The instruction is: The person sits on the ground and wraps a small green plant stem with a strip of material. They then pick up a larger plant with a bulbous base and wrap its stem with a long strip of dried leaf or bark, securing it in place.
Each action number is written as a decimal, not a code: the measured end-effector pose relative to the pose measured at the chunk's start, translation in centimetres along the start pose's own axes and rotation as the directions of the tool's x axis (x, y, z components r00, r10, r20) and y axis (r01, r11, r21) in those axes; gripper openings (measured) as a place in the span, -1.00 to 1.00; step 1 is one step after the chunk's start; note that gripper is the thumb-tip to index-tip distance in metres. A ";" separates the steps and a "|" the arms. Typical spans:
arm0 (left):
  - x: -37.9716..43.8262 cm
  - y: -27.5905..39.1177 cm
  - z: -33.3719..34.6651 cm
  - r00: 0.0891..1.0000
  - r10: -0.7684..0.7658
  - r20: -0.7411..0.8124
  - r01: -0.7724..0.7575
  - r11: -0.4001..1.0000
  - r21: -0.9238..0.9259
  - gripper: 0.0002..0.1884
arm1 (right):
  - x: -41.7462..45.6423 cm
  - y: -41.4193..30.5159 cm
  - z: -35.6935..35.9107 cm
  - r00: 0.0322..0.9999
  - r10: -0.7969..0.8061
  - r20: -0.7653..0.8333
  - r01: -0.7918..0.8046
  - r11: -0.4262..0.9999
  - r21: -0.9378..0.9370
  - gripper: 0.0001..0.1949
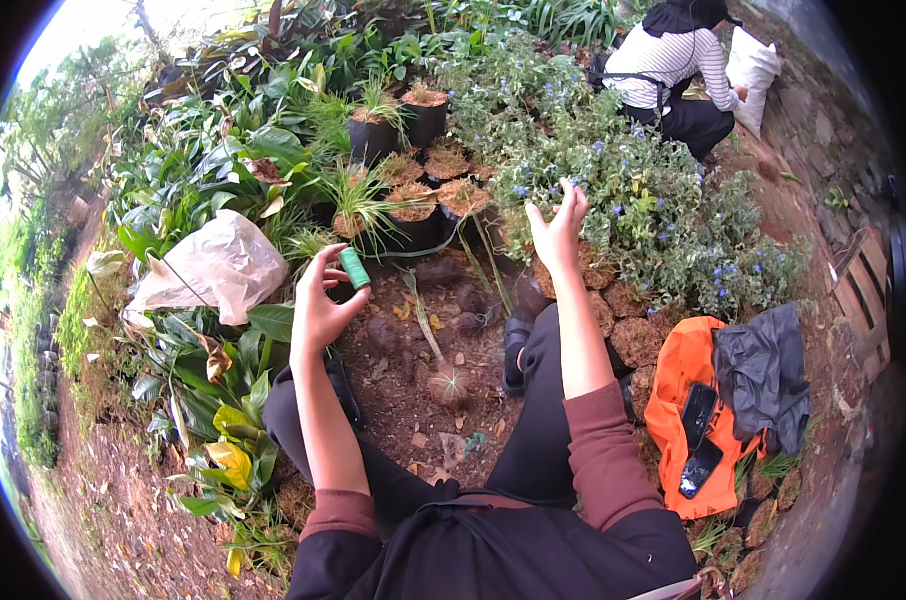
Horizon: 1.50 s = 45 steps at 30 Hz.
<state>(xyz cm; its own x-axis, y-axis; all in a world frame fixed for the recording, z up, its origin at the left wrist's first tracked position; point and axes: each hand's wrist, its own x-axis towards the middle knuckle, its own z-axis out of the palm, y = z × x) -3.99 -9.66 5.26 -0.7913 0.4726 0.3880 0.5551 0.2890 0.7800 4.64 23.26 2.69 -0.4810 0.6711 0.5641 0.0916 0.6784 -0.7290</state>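
A small spool of green thread [354, 268] is pinched between the thumb and fingers of my left hand [324, 304]. My right hand [560, 231] is raised before the blue-flowered bushes, its thumb and fingers apart; I see nothing in it, though a fine thread would be too thin to make out. On the soil between my legs lies a round brown fibre ball [450, 385] with green thread crossing it in a star. A pale, strap-like leaf [423, 319] stretches from the ball away from me. Several dark round lumps [469, 298] lie beyond, blurred.
Black grow bags [411, 229] with grassy plants stand ahead. Crumpled clear plastic [220, 266] rests on broad-leaved plants at left. To the right, two phones [699, 416] lie on an orange bag [666, 420] beside dark cloth [764, 375]. Another person [666, 75] crouches by a white sack [753, 71].
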 end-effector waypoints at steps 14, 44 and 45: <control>0.6 0.6 4.7 0.969 0.047 0.243 -0.049 0.999 0.002 -0.33 | -4.7 -4.7 4.3 0.812 -0.107 0.573 -0.242 0.833 0.499 -0.68; 0.0 -0.3 6.3 0.949 -0.032 0.314 0.140 0.934 -0.329 -0.34 | -5.8 -6.1 4.4 0.880 0.111 0.462 -0.231 0.949 0.213 -0.70; 0.1 -0.2 6.5 0.959 -0.055 0.277 0.156 0.922 -0.354 -0.34 | -6.1 -6.1 5.3 0.946 -0.018 0.325 -0.094 0.940 0.327 -0.74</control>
<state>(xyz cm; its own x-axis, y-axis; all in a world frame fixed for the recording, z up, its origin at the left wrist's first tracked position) -2.46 -4.29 1.97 -0.7186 0.6682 0.1927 0.2976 0.0451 0.9536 2.40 13.42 1.62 -0.7396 0.5252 0.4209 -0.1540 0.4768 -0.8654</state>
